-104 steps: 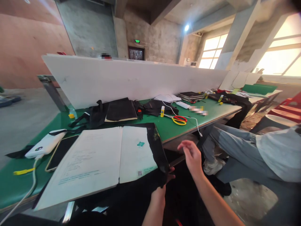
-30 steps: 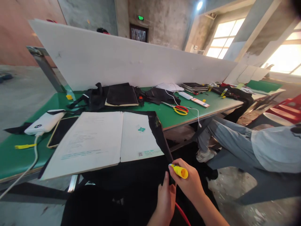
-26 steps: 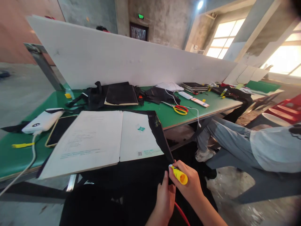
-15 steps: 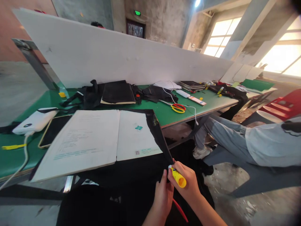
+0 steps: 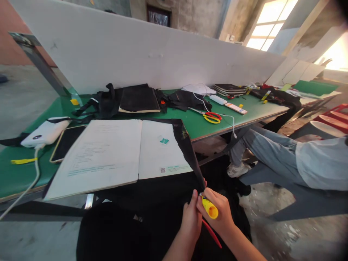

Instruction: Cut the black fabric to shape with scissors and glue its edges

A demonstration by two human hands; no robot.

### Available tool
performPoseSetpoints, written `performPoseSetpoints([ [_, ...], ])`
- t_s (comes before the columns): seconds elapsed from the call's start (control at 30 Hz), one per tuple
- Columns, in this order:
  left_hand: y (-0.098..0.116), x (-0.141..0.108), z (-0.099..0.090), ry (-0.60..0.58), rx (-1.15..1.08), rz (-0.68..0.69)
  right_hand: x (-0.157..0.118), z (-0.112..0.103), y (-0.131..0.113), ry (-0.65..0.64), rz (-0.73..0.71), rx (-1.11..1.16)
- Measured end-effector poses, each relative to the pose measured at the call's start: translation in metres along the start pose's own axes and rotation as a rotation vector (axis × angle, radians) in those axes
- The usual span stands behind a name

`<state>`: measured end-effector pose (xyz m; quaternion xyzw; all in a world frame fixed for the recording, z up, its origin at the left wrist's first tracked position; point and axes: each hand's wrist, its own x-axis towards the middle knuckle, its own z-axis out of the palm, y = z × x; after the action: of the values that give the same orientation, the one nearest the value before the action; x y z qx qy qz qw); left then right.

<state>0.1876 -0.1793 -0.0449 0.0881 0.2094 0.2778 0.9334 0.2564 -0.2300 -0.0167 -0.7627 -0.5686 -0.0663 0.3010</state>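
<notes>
An open book (image 5: 114, 152) lies over the near edge of the table, its back page (image 5: 160, 159) bearing a small green label and a QR code. Black cloth (image 5: 163, 194) lies under it, folded up along the right side and hanging over the front. My right hand (image 5: 221, 206) is closed around a yellow glue stick (image 5: 210, 208), its white end down at the cloth's lower right corner. Right beside it, my left hand (image 5: 190, 217) grips the same corner from below, thumb up; its fingertips are partly hidden.
On the green table (image 5: 174, 124) lie scissors (image 5: 212, 116), a black-covered book (image 5: 140, 99), a phone (image 5: 67, 143) and a white power bank (image 5: 46, 132) with a cable. A white partition (image 5: 149, 54) stands behind. Someone in grey trousers (image 5: 272, 148) sits to the right.
The view has tilted down and turned slightly left. Both hands stay at the cloth's corner, with the glue stick still in my right hand.
</notes>
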Motion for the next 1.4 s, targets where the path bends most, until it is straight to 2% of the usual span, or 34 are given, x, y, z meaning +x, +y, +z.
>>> performPoseSetpoints([
  [0.1, 0.002, 0.001, 0.002, -0.024, 0.047, -0.013, -0.003, -0.004, -0.001, -0.052, 0.014, 0.01],
  [0.37, 0.003, 0.002, 0.007, -0.065, 0.132, -0.036, 0.0, -0.036, -0.004, -0.209, 0.121, 0.068],
  [0.5, 0.001, 0.002, 0.002, -0.031, 0.089, 0.015, -0.002, -0.044, -0.004, -0.26, 0.184, 0.007],
  [0.57, -0.002, 0.004, -0.002, 0.025, 0.082, 0.017, -0.003, -0.051, -0.004, -0.269, 0.249, 0.078],
  [0.67, -0.007, 0.005, -0.006, 0.159, 0.115, 0.008, 0.0, -0.063, -0.007, -0.153, 0.343, 0.218],
  [0.77, -0.011, 0.005, -0.005, 0.198, 0.083, 0.033, 0.01, -0.068, -0.011, 0.048, 0.369, 0.193],
  [0.87, -0.012, 0.005, -0.004, 0.23, 0.02, 0.033, 0.019, -0.058, -0.013, 0.087, 0.317, 0.142],
  [1.1, -0.007, 0.005, -0.003, 0.385, -0.035, 0.022, 0.018, -0.012, -0.006, 0.086, 0.156, -0.124],
  [1.17, -0.008, 0.006, -0.003, 0.4, -0.036, 0.017, 0.015, -0.006, -0.003, 0.086, 0.143, -0.139],
  [1.33, -0.012, 0.007, -0.006, 0.321, -0.02, 0.021, 0.011, -0.002, 0.004, 0.091, 0.148, -0.163],
  [1.4, -0.012, 0.006, -0.008, 0.349, 0.016, 0.034, 0.006, 0.0, 0.008, 0.073, 0.16, -0.22],
])
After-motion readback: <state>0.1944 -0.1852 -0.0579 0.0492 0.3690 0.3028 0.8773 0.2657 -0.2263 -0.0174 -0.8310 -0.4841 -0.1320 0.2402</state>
